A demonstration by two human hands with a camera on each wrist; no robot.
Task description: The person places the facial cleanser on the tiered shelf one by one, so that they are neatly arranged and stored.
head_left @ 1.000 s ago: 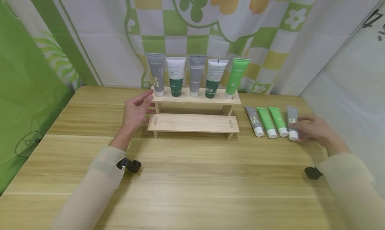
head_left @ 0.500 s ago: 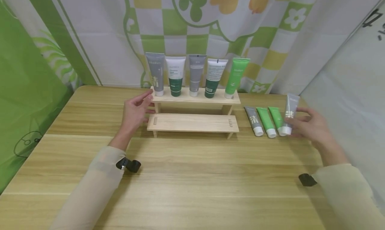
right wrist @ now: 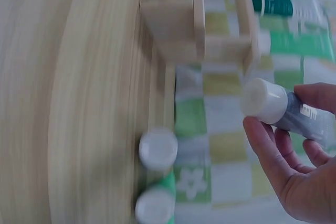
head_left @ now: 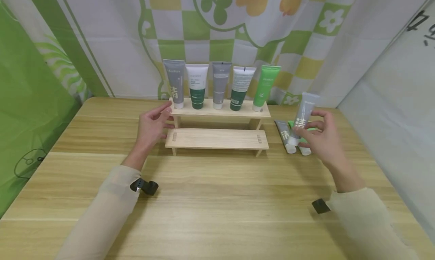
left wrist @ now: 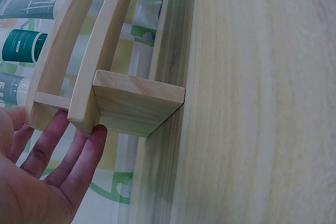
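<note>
In the head view, my right hand (head_left: 324, 141) pinches a grey squeeze tube (head_left: 306, 109) near its white cap. The tube is raised and tilted, cap down, above the lying tubes. In the right wrist view, its white cap (right wrist: 265, 100) points away from my fingers. My left hand (head_left: 151, 130) touches the left end of a two-tier wooden stand (head_left: 217, 138). In the left wrist view, the fingers (left wrist: 86, 158) are fairly straight against the shelf ends. Several tubes stand cap-down on the upper shelf, among them a bright green tube (head_left: 266, 86) and a white-and-dark-green tube (head_left: 198, 86).
Right of the stand, a grey tube (head_left: 283, 133) lies on the wooden table (head_left: 217, 199), with a green tube (right wrist: 167, 182) beside it. My right hand and the held tube partly hide what lies there. A patterned curtain (head_left: 197, 24) hangs behind the table.
My right hand has lifted the rightmost grey tube off the table and carried it left, over the lying green tubes. The left hand stays at the stand's left end.
</note>
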